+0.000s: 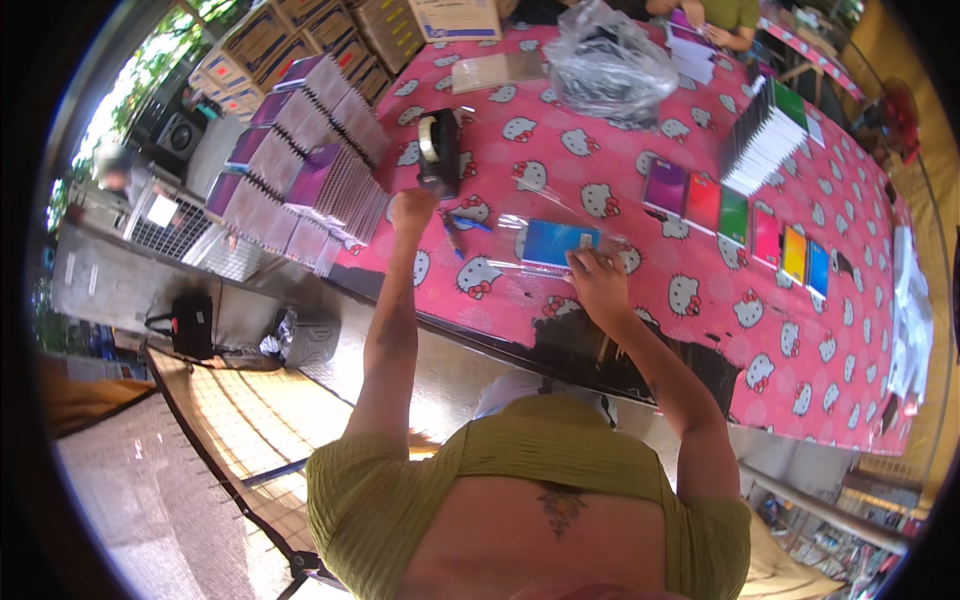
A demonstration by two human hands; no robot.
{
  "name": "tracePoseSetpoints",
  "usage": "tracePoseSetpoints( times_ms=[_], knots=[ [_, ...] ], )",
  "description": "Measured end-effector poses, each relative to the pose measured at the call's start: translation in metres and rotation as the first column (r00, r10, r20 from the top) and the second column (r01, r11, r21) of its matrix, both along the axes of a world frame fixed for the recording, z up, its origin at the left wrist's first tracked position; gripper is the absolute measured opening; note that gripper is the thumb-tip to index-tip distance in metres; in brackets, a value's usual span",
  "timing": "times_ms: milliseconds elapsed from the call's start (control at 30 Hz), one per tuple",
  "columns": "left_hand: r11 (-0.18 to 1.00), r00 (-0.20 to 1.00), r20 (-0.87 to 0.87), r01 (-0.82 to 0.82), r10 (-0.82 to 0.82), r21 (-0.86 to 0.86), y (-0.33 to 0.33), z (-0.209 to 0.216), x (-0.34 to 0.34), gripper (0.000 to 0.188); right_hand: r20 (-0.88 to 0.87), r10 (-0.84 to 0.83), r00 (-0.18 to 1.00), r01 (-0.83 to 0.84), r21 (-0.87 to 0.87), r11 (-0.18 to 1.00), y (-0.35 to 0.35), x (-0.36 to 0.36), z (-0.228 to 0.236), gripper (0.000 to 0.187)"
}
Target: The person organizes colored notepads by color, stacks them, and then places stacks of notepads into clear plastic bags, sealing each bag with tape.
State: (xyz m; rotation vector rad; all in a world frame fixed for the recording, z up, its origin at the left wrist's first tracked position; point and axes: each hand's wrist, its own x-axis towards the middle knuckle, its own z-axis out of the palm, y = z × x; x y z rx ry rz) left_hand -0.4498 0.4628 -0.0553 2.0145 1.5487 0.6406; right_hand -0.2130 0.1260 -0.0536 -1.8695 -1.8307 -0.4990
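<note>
My left hand [412, 208] is closed at the near end of a black tape dispenser [438, 150] that stands on the pink cat-print tablecloth [600, 170]. My right hand [597, 281] presses with curled fingers on the near edge of a blue notebook [556, 243], which lies flat inside a clear plastic sleeve. A pen [453, 236] lies between my two hands, just left of the sleeve.
Stacks of purple spiral notebooks [300, 170] fill the table's left end, with cardboard boxes [300, 40] behind. A row of coloured notebooks [740, 215] and a fanned stack [765, 135] lie to the right. A crumpled clear bag [610, 60] sits far back, near another person's hands [715, 35].
</note>
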Motion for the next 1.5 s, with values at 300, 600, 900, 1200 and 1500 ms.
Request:
tracePoseSetpoints(
  times_ms=[300,600,900,1200,1500],
  knots=[
    [0.86,0.785,-0.373,0.503,-0.495,-0.083,-0.196,0.026,0.146,0.046,0.026,-0.025,0.999,0.025,-0.014,1.0,-0.015,0.015,-0.013,0.048],
    [0.822,0.779,-0.419,0.557,-0.466,0.121,-0.203,0.012,0.11,0.043,-0.065,-0.018,0.998,0.007,-0.17,0.985,-0.003,0.021,0.007,0.055],
    [0.429,0.651,-0.093,0.594,-0.753,0.681,-0.231,0.02,0.107,0.031,-0.69,-0.372,0.621,-0.372,-0.677,0.635,0.054,0.124,0.055,0.091],
    [0.885,0.887,0.219,0.324,-0.407,0.334,-0.162,-0.035,0.097,0.039,-0.887,-0.011,0.462,-0.225,-0.13,0.966,0.011,0.066,0.071,0.074],
    [0.916,0.843,0.525,0.111,0.12,-0.387,0.026,-0.002,0.04,0.048,-0.169,0.198,0.966,-0.186,0.081,0.979,0.012,0.019,0.114,0.031]
  ],
)
